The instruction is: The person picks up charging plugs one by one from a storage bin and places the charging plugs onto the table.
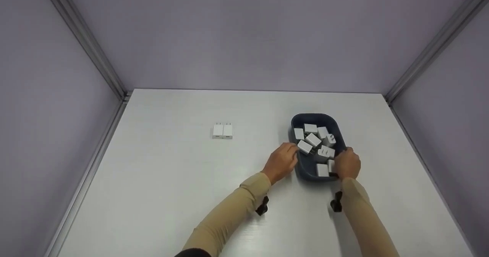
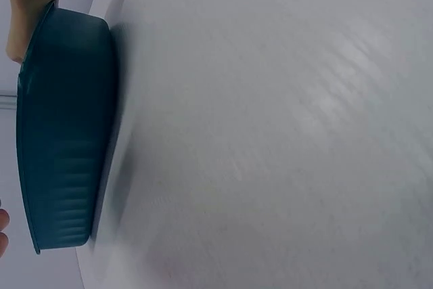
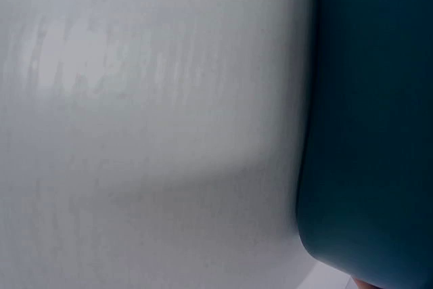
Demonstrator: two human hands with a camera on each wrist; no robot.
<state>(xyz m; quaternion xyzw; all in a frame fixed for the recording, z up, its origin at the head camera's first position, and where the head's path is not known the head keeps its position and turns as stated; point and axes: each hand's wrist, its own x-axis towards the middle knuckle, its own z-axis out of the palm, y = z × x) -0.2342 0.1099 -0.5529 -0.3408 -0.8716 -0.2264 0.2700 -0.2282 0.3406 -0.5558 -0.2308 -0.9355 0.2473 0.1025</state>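
A dark blue plastic basin (image 1: 308, 175) stands at the right of the white table, with several white charger plugs (image 1: 313, 139) lying loose inside it. Its right rim is gripped by my right hand (image 1: 347, 163), near the front corner; the left wrist view also shows that hand (image 2: 27, 21) on the rim. My left hand (image 1: 280, 162) is at the basin's left rim, its fingertips close to a charger plug (image 1: 305, 147). In the left wrist view, fingertips (image 2: 3, 225) peek in just off the rim; whether they pinch anything is hidden.
Two white charger plugs (image 1: 222, 131) lie side by side on the white table (image 1: 172, 180), left of the basin, prongs pointing away. Pale walls (image 1: 252, 35) enclose the table's back and sides. Black wrist-worn devices (image 1: 336, 201) hang below the forearms.
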